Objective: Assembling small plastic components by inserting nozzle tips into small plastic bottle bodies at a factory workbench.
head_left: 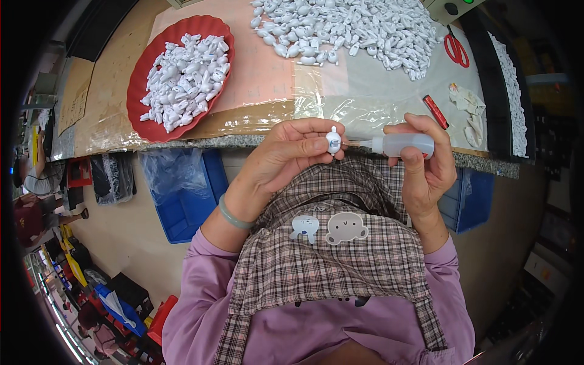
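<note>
Between the thumb and fingers of my left hand [291, 148] is a small white plastic figure [333, 141] with a dark slot in its face. My right hand [427, 164] grips a translucent squeeze bottle [406, 145], tipped sideways. Its thin nozzle points left and reaches the figure's right side; whether it touches, I cannot tell. Both hands are just in front of the table's near edge. Up and to the left, a red scalloped dish [141, 91] holds many similar white pieces [185, 79]. A large heap of white pieces [359, 30] lies at the back of the table.
Red-handled scissors [456, 50], a red marker-like stick [435, 112] and crumpled tissue [467, 106] lie on the right of the table [255, 91]. A dark strip beyond them holds more white pieces [510, 91]. Blue bins [210, 182] stand below the edge. People are at the far left.
</note>
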Available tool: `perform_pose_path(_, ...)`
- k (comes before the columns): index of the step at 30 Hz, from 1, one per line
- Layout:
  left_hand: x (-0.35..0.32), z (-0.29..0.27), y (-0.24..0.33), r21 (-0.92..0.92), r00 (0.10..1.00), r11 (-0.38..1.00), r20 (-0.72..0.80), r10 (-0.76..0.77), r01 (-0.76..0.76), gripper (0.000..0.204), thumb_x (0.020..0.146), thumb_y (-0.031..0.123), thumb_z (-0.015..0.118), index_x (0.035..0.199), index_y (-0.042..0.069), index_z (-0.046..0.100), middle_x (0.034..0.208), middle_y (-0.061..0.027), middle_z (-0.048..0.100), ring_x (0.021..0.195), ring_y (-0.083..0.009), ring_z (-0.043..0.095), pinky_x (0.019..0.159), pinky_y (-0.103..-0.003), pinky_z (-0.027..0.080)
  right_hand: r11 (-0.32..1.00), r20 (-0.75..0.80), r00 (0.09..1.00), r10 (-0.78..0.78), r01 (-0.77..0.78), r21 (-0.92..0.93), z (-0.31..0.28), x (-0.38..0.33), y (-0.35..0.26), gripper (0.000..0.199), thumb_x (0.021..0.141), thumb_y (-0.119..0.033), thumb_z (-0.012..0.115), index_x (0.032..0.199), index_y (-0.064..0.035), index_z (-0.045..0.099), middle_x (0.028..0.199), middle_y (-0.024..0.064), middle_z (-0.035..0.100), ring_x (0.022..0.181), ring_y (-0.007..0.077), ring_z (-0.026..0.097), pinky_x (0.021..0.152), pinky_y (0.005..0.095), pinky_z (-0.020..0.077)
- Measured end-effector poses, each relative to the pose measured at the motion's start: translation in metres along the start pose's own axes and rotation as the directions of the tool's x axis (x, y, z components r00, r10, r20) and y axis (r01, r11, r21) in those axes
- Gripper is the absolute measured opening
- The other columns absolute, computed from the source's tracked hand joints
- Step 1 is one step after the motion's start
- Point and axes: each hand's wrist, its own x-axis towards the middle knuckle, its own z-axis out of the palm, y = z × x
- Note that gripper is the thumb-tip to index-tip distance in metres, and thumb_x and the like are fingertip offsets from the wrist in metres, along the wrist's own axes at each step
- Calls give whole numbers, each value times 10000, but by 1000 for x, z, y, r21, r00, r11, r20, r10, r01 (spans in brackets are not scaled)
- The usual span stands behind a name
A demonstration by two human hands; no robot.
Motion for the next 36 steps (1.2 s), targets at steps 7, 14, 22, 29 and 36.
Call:
perform_pose_path(7,0,-1,-1,26,1000,999,2,-22,22,352,869,80,635,1180,-63,553,1024,-176,629,906,-208,651,761,-243,560,1000,-1,1000,2,-2,-24,-2,-2,0,336,924,-182,590,1171,38,533,885,146,691,624,92,598,564,208,484)
perform_pose_path(14,2,0,-3,27,1000,999,16,25,-25,249,865,69,639,1082,-21,559,1017,-177,628,905,-217,653,742,-236,564,954,90,983,-158,175,-243,-6,-3,1,362,940,-206,568,1193,43,495,932,189,663,696,137,623,586,235,515)
perform_pose_path(22,3,1,-6,79,995,992,-6,99,-99,178,855,56,647,1013,18,574,1018,-169,631,920,-234,653,777,-272,570,903,98,951,-293,309,-298,-2,-1,-1,364,835,-152,698,1117,29,557,906,164,672,760,255,675,649,300,532)
perform_pose_path(29,3,4,-6,180,976,965,-69,205,-190,202,823,41,682,994,22,575,1050,-164,633,954,-238,652,840,-307,560,836,165,915,-368,403,-371,-3,0,-2,399,810,-163,720,1118,24,549,932,143,679,743,273,665,619,318,537)
perform_pose_path(36,3,6,-6,240,966,946,-87,245,-218,223,815,45,695,998,7,571,1071,-165,630,968,-230,650,858,-318,554,837,177,919,-353,395,-380,-2,-1,-3,384,813,-163,716,1105,25,551,930,148,678,745,276,666,622,316,540)
